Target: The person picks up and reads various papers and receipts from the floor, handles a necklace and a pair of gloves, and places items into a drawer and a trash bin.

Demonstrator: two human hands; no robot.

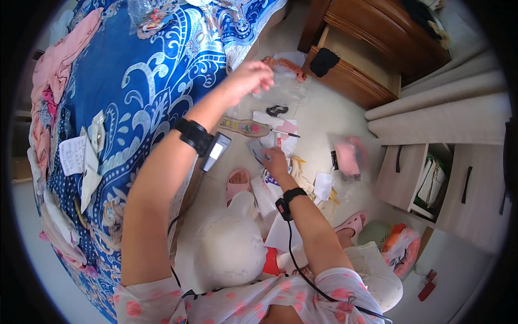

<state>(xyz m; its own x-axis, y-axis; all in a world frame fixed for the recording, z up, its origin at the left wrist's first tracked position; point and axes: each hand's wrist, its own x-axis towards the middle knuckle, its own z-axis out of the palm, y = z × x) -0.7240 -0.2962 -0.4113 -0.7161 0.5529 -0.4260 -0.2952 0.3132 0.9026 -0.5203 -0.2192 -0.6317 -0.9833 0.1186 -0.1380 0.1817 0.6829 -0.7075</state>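
Note:
My left hand (251,80) is raised near the bed's edge with its fingers curled; whether it holds anything is not clear. Beneath it on the floor lie clear plastic bags (285,91) and a black hair tie (277,110). My right hand (276,162) reaches down to the pile on the floor, its fingers at a grey-blue item (256,149) and just below a small red-and-white tube (279,139). Whether it grips either cannot be told. Beside it are papers (289,141), a black-and-white pen (288,133) and an embroidered insole (247,126).
A bed with a blue patterned cover (162,81) stands at left, bearing clothes and papers. An open wooden drawer (350,79), with a black cloth (324,62) over its front, is at upper right. A pale cabinet (402,174) has an open drawer. Pink packets (348,158) lie on the floor.

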